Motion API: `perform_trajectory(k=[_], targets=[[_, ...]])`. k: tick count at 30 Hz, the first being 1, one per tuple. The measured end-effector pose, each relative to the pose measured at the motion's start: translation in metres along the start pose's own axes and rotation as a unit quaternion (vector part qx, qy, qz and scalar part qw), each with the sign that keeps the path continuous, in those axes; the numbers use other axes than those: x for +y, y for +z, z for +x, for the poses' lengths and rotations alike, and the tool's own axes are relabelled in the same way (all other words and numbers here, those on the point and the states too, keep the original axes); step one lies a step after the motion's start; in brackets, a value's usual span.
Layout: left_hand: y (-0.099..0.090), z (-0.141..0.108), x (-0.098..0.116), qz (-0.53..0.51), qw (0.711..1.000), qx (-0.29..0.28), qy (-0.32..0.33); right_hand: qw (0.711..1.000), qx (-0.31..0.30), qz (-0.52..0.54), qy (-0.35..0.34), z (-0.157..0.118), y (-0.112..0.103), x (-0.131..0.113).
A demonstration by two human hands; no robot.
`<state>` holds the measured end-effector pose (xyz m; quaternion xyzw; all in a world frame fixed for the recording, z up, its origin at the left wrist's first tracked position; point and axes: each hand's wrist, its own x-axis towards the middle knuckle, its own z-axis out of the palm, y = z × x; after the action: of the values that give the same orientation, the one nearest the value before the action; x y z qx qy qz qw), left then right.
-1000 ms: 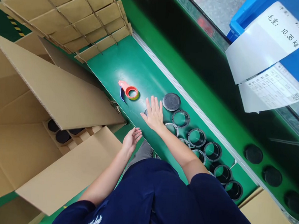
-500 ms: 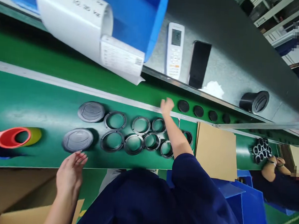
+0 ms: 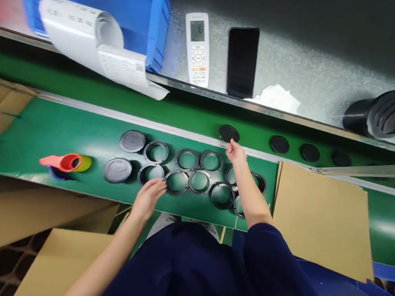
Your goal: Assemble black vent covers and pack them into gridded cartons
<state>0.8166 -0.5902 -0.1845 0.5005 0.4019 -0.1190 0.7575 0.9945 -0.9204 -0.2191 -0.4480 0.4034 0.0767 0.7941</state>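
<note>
My right hand (image 3: 236, 152) pinches the lower edge of a black round disc (image 3: 229, 133) over the green belt behind the metal strip. Near the front left of the black rings (image 3: 177, 182), my left hand (image 3: 150, 196) has its fingers slightly bent and apart, with nothing seen in it; its fingertips are beside a ring. Several such rings stand in two rough rows on the green table (image 3: 187, 212). Left of them lie two grey ridged lids (image 3: 117, 170). More black discs (image 3: 280, 144) sit on the belt to the right.
A metal shelf holds a blue bin (image 3: 159, 29), a white remote (image 3: 198, 50), a black phone (image 3: 242, 63), white tissue (image 3: 277, 98) and a black cylinder (image 3: 380, 113). Cardboard sheets (image 3: 323, 214) lie right; a red and yellow tool (image 3: 66, 161) lies left.
The view has shifted. My left hand has moved right, from beside the grey lids to the rings. My right hand has reached a black disc and taken hold of it.
</note>
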Motion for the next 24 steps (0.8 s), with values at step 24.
perform_trajectory(k=[24], targets=[[0.053,-0.139,-0.031,-0.286,0.923,-0.254,0.048,0.636,-0.365,-0.464,-0.497,-0.214,-0.029,0.092]])
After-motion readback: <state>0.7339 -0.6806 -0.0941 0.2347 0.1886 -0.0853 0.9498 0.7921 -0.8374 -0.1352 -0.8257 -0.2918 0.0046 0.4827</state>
